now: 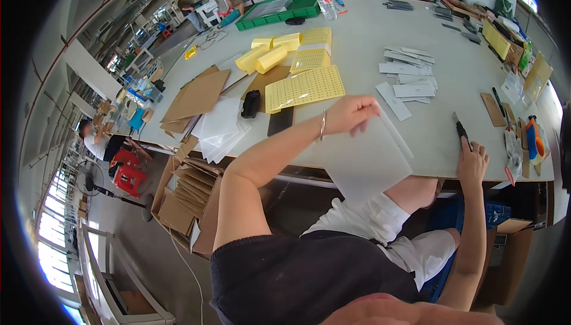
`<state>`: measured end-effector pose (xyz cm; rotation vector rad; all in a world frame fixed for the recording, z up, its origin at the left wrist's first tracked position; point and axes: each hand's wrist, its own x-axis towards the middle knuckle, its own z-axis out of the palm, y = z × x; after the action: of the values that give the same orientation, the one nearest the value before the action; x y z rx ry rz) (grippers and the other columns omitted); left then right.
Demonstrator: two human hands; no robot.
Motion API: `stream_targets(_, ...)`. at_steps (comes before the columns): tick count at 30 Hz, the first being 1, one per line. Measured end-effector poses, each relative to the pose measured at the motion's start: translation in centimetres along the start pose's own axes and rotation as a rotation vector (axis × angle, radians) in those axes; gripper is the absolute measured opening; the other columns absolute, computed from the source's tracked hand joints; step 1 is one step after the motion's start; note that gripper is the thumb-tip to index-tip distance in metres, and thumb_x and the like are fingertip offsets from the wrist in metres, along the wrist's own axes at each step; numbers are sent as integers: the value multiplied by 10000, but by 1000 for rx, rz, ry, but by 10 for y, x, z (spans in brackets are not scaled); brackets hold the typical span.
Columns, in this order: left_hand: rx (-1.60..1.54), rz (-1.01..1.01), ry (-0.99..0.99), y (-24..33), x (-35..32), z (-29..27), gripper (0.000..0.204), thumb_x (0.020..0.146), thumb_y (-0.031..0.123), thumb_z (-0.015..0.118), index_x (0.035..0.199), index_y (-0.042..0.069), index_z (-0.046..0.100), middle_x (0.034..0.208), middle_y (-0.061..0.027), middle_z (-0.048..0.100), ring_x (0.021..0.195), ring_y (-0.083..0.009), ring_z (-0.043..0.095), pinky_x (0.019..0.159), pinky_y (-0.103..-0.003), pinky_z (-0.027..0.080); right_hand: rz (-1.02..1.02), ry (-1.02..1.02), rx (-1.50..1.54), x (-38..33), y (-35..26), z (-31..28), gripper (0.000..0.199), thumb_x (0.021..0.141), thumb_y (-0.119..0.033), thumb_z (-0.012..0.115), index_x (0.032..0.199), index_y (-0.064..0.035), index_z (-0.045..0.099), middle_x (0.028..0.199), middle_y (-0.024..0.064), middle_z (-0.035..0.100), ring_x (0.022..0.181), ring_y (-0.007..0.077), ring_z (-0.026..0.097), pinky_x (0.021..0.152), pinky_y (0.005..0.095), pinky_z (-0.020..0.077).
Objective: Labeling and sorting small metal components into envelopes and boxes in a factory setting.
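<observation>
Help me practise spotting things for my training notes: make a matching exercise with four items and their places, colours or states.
Things:
1. thin sheet
2. knife
3. bottle
4. tray

Descriptions:
A. green, shallow and wide
B. gripped in the right hand
C. standing upright near the far edge of the table
D. held up by the left hand

Pairs: 1-D, 2-B, 3-C, 4-A

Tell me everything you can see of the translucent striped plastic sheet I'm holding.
The translucent, whitish plastic sheet looks thin and flexible, with fine parallel lines. A narrow band runs along its right side, perhaps a fold. The bare left hand pinches its upper end; the sheet slants down past the front edge of the pale grey table toward the white shorts. Whether it touches either is unclear.
</observation>
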<state>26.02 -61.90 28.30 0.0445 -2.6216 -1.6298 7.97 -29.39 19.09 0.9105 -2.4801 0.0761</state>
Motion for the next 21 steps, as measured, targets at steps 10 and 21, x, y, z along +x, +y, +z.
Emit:
stream_targets(10,-227,134,3,-18,8,60,193,968,188,455,923,33,561,579,-29,559,438,-83,524,407,-227,419,326,-333,1637,-49,-55,-26,252,940,-123,523,1105,47,611,814,41,640,714,70,545,700,207,451)
stream_targets(21,-204,254,-100,-20,17,120,157,967,186,459,985,67,559,592,-19,560,484,-89,562,461,-232,428,688,-286,2167,-97,-5,-33,197,948,-124,501,1028,18,613,755,51,600,610,117,547,581,227,453)
